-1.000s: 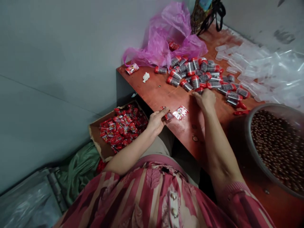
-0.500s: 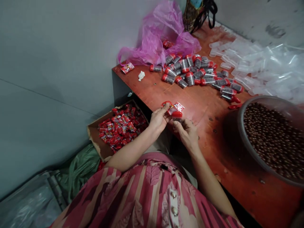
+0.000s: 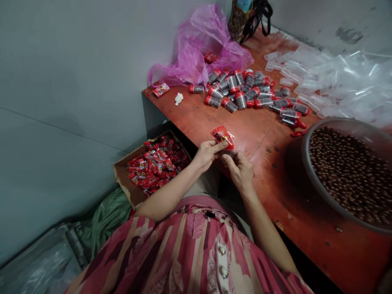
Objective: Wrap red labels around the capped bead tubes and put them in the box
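Note:
My left hand (image 3: 208, 156) pinches a red printed plastic wrapper (image 3: 221, 133) over the table's near edge, thumb on top. My right hand (image 3: 241, 170) is closed at the wrapper's near end, around the bottom of a small clear tube with dark filling (image 3: 227, 152). Most of that tube is hidden by the wrapper and my fingers; its red cap seems to be inside the wrapper. Beyond my hands lies a pile of similar red-capped tubes (image 3: 240, 100). Below my left forearm, a cardboard box (image 3: 123, 179) holds many red wrapped pieces (image 3: 156, 163).
At right on the reddish table (image 3: 263, 134) stands a grey tub (image 3: 305, 147) of small brown balls (image 3: 346, 175). Behind it are heaped clear empty tubes (image 3: 346, 85). A pink plastic bag (image 3: 202, 45), a loose wrapper (image 3: 161, 90) and a white scrap (image 3: 179, 98) lie at the far left.
The red-capped tube, earlier beside the wrapper in my right hand, has gone into the wrapper's near end. The wrapper now stands fuller, its printed face up. The view has shifted slightly.

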A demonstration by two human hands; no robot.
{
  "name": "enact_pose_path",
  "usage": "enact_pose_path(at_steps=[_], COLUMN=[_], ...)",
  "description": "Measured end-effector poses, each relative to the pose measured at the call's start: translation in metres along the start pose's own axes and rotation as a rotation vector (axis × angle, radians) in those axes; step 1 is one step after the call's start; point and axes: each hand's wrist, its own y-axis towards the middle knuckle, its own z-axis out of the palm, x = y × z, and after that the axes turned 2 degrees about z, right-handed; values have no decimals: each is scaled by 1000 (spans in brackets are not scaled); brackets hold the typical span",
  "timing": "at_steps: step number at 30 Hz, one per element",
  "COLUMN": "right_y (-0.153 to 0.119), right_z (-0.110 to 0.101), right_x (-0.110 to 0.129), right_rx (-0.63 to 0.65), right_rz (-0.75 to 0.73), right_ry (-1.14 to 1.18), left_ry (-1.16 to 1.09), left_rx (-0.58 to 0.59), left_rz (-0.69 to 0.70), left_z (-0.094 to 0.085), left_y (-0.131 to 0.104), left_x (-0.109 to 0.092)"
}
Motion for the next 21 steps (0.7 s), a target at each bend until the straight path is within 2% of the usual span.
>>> enact_pose_path(at_steps=[3, 6, 8, 10, 13, 15, 17, 21], right_y=[1, 5, 8, 10, 7, 3, -1, 0], right_z=[-2, -6, -6, -3, 5, 8, 8, 6], right_x=[4, 8, 9, 10, 10, 9, 6, 2], right_rx=[66, 217, 258, 208, 23, -45, -29, -17], right_rz=[66, 150, 190, 217, 233, 230, 230, 234], right_ry=[139, 407, 511, 518, 517, 570, 622, 642], left_ry=[76, 143, 161, 160, 124, 63, -1, -26], left_rx=[33, 134, 188, 180, 70, -7, -44, 7], left_rz=[3, -28, -50, -51, -13, 32, 54, -19], left_z=[-4, -8, -9, -8, -4, -1, -1, 0], left_y=[0, 1, 1, 1, 1, 0, -1, -6], left_x=[-3, -8, -8, -6, -2, -1, 0, 6])
